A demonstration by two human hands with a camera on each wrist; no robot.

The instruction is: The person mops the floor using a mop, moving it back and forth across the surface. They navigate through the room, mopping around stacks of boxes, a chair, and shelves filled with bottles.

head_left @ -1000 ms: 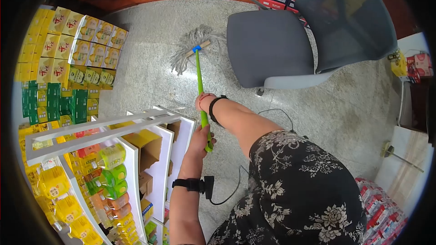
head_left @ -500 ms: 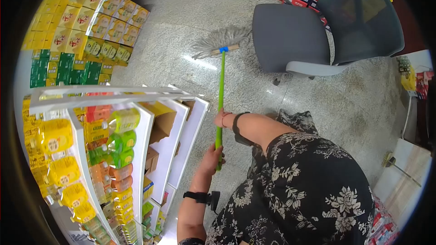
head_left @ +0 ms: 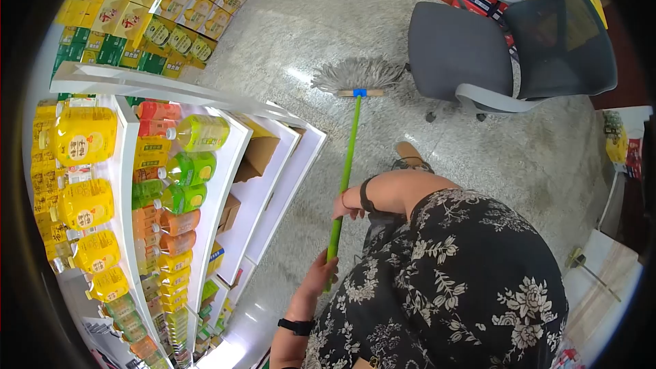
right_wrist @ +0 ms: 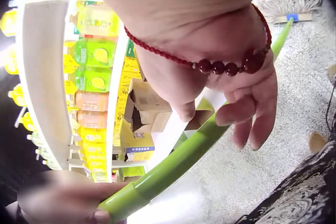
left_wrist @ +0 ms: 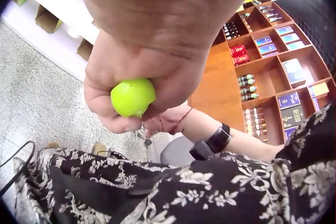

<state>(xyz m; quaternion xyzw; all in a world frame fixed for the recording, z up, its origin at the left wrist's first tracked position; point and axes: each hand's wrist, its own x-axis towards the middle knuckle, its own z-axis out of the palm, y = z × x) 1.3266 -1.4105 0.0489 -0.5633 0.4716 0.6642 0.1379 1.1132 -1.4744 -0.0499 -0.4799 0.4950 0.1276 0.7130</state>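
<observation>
A green mop handle (head_left: 350, 147) runs from the two hands to a grey string mop head (head_left: 359, 75) spread on the floor beside the chair. My left hand (head_left: 318, 272) grips the handle near its lower end; in the left wrist view the fingers of that left hand (left_wrist: 142, 82) wrap it, with the green end cap (left_wrist: 132, 98) showing. Higher on the handle is my right hand (head_left: 348, 206). The right wrist view shows this right hand (right_wrist: 220, 71) loosely holding the handle (right_wrist: 178, 166), thumb on one side and partly bent fingers on the other.
White shelves (head_left: 232, 157) with bottles (head_left: 85, 135) stand at the left, close to the left hand. A grey office chair (head_left: 461, 48) is at upper right. Stacked boxes (head_left: 195, 0) line the upper left. A foot (head_left: 408, 152) shows on the speckled floor (head_left: 478, 157).
The mop head has moved rightward over the floor to the chair's side and turned from slanted to nearly level. Both hands moved with the handle, still holding it. The head view has shifted.
</observation>
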